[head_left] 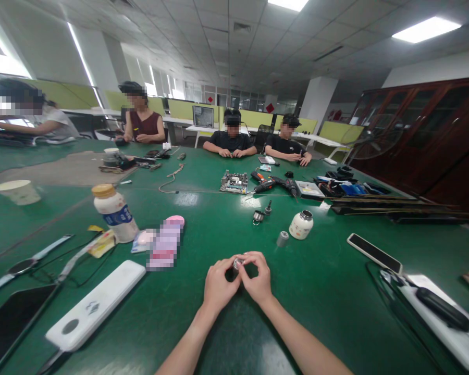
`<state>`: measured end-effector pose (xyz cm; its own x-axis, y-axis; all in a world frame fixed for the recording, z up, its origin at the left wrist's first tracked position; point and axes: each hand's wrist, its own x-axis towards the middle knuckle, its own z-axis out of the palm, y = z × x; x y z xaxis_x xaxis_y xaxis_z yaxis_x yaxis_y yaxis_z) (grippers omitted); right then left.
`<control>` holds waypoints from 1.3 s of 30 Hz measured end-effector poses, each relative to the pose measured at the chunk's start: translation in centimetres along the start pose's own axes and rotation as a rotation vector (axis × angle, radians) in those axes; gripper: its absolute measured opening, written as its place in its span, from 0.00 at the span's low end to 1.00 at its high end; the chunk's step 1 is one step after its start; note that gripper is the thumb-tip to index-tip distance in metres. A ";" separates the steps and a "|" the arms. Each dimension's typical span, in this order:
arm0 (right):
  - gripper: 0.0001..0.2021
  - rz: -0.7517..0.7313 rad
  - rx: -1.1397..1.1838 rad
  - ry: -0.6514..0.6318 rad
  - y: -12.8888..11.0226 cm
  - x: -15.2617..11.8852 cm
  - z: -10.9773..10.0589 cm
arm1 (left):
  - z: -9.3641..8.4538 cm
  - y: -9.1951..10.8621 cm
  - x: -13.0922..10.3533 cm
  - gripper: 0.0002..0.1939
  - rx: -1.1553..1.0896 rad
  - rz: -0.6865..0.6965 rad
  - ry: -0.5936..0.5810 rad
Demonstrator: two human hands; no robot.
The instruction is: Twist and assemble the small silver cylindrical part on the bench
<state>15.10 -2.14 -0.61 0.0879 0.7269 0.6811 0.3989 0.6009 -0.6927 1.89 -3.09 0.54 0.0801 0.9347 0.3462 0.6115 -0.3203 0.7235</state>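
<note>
Above the green table [316, 312], my left hand [220, 286] and my right hand [259, 284] meet at their fingertips. Between them they pinch a small round silvery metal piece [236, 264]; the fingers hide most of it, so its exact kind cannot be told. Beyond my right hand stands a short grey cylinder [283, 239]. Close by it is a squat white bottle [300, 227] with a printed pattern and an uncovered metal neck. Farther off lie a small metal cup-like part [258, 216] with a wire loop and a dark stopper-like part [268, 208].
To the left are a white drink bottle [117, 216], a paper cup [19, 192], a white power bank-like device [96, 304] and a watch [21, 266]. A phone [375, 253] lies right. Ahead sit a circuit board [234, 182] and a power drill [285, 185]. Several people work across the table.
</note>
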 end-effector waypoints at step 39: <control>0.08 0.341 0.139 -0.273 -5.8 -0.2 -6.1 | -1.9 2.8 -5.9 0.15 -0.134 -0.119 -0.036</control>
<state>18.31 -7.83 4.68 -0.0584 0.9409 0.3337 0.2608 0.3370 -0.9046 1.58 -9.83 1.66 0.0427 0.9714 0.2336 0.5080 -0.2225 0.8321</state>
